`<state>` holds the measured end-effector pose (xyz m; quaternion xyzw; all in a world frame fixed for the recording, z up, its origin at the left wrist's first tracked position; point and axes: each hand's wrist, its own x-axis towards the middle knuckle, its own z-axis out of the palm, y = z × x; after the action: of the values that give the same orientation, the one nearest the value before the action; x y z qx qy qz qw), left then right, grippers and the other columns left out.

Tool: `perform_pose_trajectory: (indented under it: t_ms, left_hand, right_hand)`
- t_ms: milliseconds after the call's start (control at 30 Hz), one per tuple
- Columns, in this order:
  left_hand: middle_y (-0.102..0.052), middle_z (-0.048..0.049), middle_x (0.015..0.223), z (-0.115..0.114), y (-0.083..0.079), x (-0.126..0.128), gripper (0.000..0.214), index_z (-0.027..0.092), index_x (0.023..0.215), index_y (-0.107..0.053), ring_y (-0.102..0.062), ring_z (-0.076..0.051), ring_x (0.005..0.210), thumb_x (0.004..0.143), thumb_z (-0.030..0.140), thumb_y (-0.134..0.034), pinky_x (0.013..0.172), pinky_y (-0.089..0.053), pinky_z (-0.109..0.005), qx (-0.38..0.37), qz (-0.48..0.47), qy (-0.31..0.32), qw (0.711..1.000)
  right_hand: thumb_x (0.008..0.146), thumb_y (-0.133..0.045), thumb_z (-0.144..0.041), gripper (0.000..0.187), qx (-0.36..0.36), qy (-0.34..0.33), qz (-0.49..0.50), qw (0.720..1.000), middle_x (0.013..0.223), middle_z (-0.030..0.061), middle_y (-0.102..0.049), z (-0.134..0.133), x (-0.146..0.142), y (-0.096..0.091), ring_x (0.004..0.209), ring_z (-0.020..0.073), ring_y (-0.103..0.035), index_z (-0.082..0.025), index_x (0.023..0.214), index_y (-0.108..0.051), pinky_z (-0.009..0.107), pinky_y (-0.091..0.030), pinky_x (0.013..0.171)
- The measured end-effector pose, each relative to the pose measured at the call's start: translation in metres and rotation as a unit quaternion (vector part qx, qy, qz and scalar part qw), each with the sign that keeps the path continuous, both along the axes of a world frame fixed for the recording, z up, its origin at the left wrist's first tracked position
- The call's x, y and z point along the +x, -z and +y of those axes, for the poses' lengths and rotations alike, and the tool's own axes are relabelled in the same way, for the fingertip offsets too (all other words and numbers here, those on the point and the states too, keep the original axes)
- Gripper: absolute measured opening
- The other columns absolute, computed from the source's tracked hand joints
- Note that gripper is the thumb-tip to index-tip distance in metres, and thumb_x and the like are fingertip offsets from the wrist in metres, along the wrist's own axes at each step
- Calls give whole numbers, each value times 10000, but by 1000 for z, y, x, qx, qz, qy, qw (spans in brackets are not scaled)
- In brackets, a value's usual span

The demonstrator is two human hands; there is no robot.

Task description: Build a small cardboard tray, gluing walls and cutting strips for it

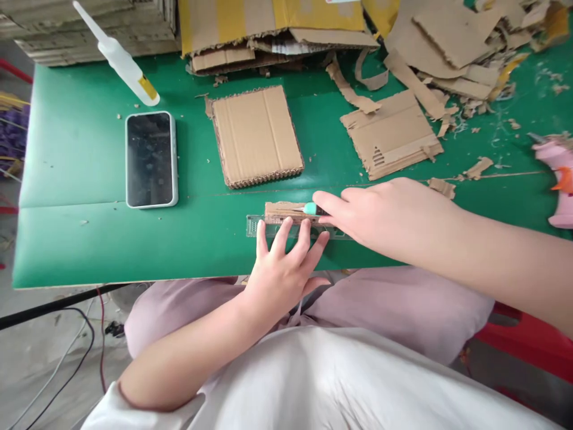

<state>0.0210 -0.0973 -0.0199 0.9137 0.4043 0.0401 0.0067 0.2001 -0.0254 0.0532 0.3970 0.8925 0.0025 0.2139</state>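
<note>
My left hand (286,257) lies with fingers spread flat on a clear ruler (256,226), which rests over a small cardboard strip (280,209) near the front edge of the green mat (89,239). My right hand (385,215) is closed around a teal-tipped cutter (310,208), whose tip touches the strip along the ruler's far edge.
A smartphone (150,159) lies at the left with a white glue bottle (120,60) behind it. A stacked cardboard rectangle (256,136) sits mid-table and another cut piece (391,136) to its right. Cardboard scraps (447,54) pile at the back right. A pink glue gun (559,179) lies at the right edge.
</note>
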Motion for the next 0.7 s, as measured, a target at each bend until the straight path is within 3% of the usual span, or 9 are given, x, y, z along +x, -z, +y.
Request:
perform_pose_trajectory:
  t_ms: [267,700]
  left_hand:
    - [-536,-131,1347,3,-5,0,616,244,1379,-443,-472,-382,1219,875,597,-408,946,-402,-687,4,3,9,1000]
    - [-538,-118,1349,0,-2,-3,593,257,1380,-441,-458,-370,1248,888,585,-398,993,-375,-668,7,-13,5,1000]
  right_hand:
    - [875,-415,-155,240,-29,-25,-20,999,598,48,-612,7,-21,-4,466,159,-535,-150,1075,-546,258,-160,461]
    - [951,-334,-269,275,-38,-8,-12,999,592,64,-621,2,-21,2,478,174,-561,-138,1077,-540,260,-144,460]
